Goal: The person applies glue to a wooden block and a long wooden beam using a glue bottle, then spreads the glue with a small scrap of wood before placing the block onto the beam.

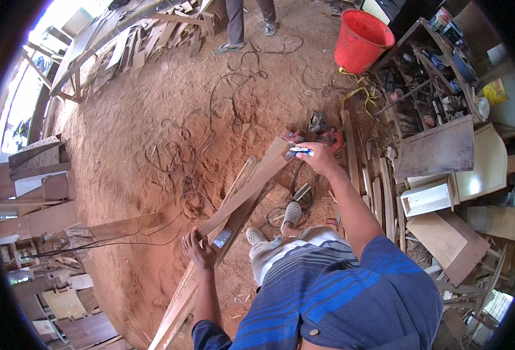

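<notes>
A flat wooden board point(245, 194) slants across the view. My left hand point(201, 250) grips its near end, with the thumb and fingers around the edge. At the far end, my right hand point(320, 159) holds a small blue-and-white object point(301, 151), possibly a glue tube, against the wood. Fingers partly cover that object. Beneath the board runs a long wooden beam point(174, 308), and a small silvery-blue item point(222, 237) lies on it close to my left hand.
Red power tools point(332, 141) sit on the sawdust-covered ground beyond my right hand. Tangled black cables point(176, 162) cross the floor. A red bucket point(362, 41) stands by a cluttered rack point(436, 96). Another person's legs point(235, 24) show at the top, near scrap wood point(148, 41).
</notes>
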{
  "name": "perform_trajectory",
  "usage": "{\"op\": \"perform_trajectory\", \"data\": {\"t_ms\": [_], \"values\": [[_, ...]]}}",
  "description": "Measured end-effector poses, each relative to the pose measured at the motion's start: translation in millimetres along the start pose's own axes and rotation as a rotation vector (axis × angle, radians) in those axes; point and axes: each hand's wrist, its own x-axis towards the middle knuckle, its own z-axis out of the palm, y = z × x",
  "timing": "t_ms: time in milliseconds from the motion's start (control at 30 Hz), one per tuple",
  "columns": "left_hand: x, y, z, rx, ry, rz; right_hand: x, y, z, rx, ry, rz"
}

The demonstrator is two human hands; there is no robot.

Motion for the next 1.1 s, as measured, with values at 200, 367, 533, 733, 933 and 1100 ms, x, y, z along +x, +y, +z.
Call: {"op": "perform_trajectory", "data": {"t_ms": [200, 367, 533, 733, 933, 1100], "values": [[1.8, 4.4, 1.8, -0.010, 0.020, 0.000, 10.1, -1.4, -11.4, -0.091, -0.040, -0.049], [2.6, 7.1, -3.9, -0.016, 0.000, -0.015, 17.0, -38.6, -19.4, -0.449, -0.160, -0.179], [4.7, 7.8, -1.5, -0.014, 0.010, -0.001, 27.8, -31.3, -18.9, -0.551, -0.216, -0.251], [3.0, 9.9, -4.8, -0.012, 0.015, -0.008, 17.5, -45.0, -10.8, -0.532, -0.177, -0.280], [5.8, 13.8, -3.9, -0.022, 0.010, -0.003, 13.6, -33.9, -6.8, -0.458, -0.078, -0.202], [4.0, 9.9, -2.4, -0.018, 0.014, -0.006, 15.6, -28.6, -2.2, -0.413, -0.098, -0.142]]}}
